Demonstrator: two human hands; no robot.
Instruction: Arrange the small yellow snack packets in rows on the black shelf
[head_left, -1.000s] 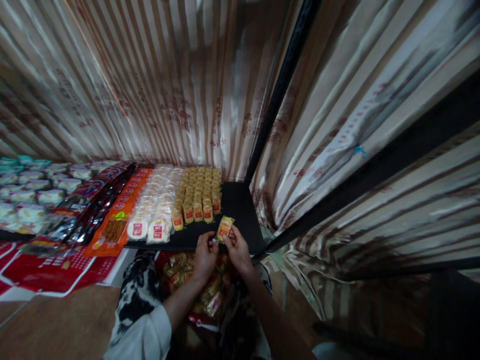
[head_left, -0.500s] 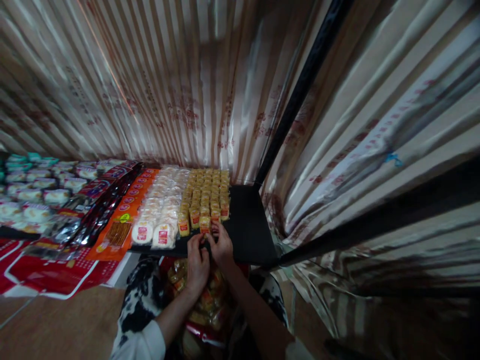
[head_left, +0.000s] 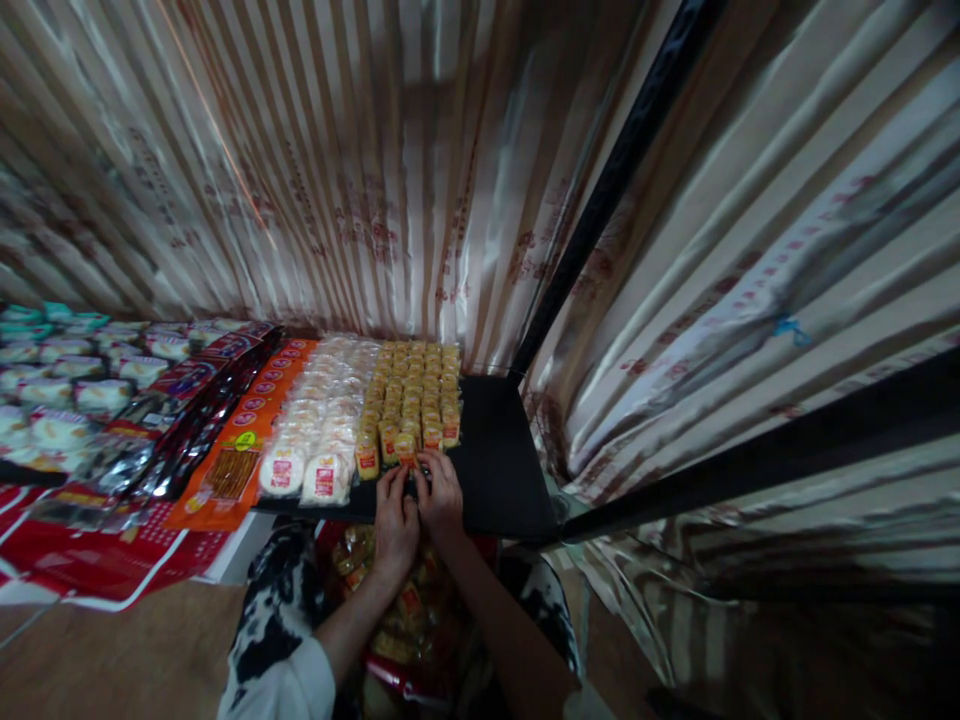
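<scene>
My left hand [head_left: 397,522] and my right hand [head_left: 442,498] meet at the front of the rows of small yellow wrapped snacks [head_left: 409,390]. Their curled fingertips press against a yellow snack packet [head_left: 407,446] with a red label, at the near end of a middle row. My fingers hide the packet's lower part. Below my wrists, between my knees, a bag of yellow snack packets [head_left: 412,610] lies open, with red and clear plastic showing.
Rows of white round wrapped crackers [head_left: 326,478] stand left of the yellow snacks. Further left lie an orange snack packet [head_left: 229,475], dark shiny packets [head_left: 176,440] and white packs [head_left: 64,430]. The black shelf [head_left: 502,470] extends right to black posts [head_left: 607,215]; striped curtains [head_left: 360,180] hang behind.
Both hands stay at the same packet, with the fingers shifted slightly and the right fingers drawn closer to the left. The view has tilted a little.
</scene>
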